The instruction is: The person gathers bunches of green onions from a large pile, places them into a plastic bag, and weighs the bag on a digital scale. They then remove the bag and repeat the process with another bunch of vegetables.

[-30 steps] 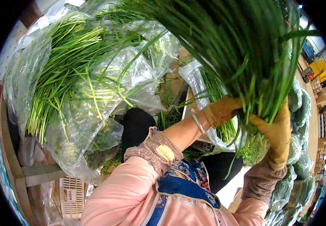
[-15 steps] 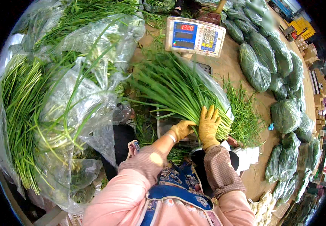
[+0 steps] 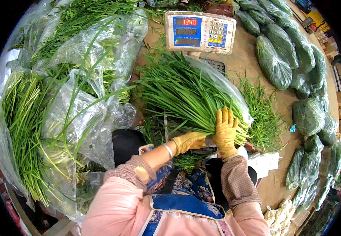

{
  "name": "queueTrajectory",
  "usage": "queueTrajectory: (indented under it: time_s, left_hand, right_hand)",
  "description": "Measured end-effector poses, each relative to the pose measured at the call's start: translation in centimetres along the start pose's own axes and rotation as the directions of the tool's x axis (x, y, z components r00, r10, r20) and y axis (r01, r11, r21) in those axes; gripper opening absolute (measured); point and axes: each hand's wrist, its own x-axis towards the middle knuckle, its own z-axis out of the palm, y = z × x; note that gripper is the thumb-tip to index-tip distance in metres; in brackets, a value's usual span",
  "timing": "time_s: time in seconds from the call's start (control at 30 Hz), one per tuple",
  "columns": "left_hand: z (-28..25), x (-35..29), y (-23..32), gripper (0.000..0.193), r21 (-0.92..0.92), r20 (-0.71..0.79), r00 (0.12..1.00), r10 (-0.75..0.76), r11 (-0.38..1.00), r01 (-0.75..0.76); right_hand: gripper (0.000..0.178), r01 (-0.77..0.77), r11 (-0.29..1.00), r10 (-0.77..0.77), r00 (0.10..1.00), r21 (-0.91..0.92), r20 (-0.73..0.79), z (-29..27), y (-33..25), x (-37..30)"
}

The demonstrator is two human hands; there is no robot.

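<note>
While the right hand (image 3: 226, 131) lies with fingers stretched over the green bunch (image 3: 190, 92) near its pale stem ends (image 3: 242, 134), the left hand (image 3: 189, 142) (its fingertips are hidden, so I cannot tell whether it grasps anything) is just beside the bunch, which lies along clear plastic (image 3: 238, 98) between the scale display (image 3: 200, 32) and the hands, loose greens (image 3: 263, 118) to its right.

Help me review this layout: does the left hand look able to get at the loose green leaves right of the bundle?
Probably not directly: the right hand and the bundle lie between the left hand and the loose leaves.
</note>
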Motion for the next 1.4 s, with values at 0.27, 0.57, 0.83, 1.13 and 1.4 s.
queueTrajectory:
  time_s: [0.27, 0.57, 0.83, 1.13, 1.4]
  left_hand:
    - [-12.8, 4.2, 3.4, 0.061, 0.634, -0.062, 0.983, -0.172, 0.754, 0.172]
    - [-10.9, 8.3, -3.7, 0.087, 0.238, -0.043, 0.933, -0.357, 0.903, 0.357]
    - [-11.3, 9.2, -4.8, 0.077, 0.136, 0.012, 0.932, -0.362, 0.924, 0.357]
    - [-11.8, 12.6, -5.0, 0.07, 0.159, 0.231, 0.87, -0.436, 0.899, 0.409]
    - [-12.7, 11.5, -6.4, 0.065, 0.052, 0.212, 0.853, -0.476, 0.878, 0.476]
  right_hand:
    - [0.061, 0.011, 0.995, 0.001, 0.993, 0.104, -0.12, 2.3, 0.7, -0.3]
    - [0.056, -0.146, 0.905, 0.246, 0.946, 0.4, -0.211, -5.7, 7.6, 3.5]
    - [0.017, -0.211, 0.977, 0.207, 0.968, 0.015, 0.143, -1.6, 15.7, 4.8]
    - [0.026, -0.844, 0.402, 0.752, 0.526, 0.356, 0.398, 10.0, 21.3, -9.3]
    - [0.018, -0.064, -0.469, 0.702, 0.578, 0.881, 0.416, 0.3, 13.7, -8.0]
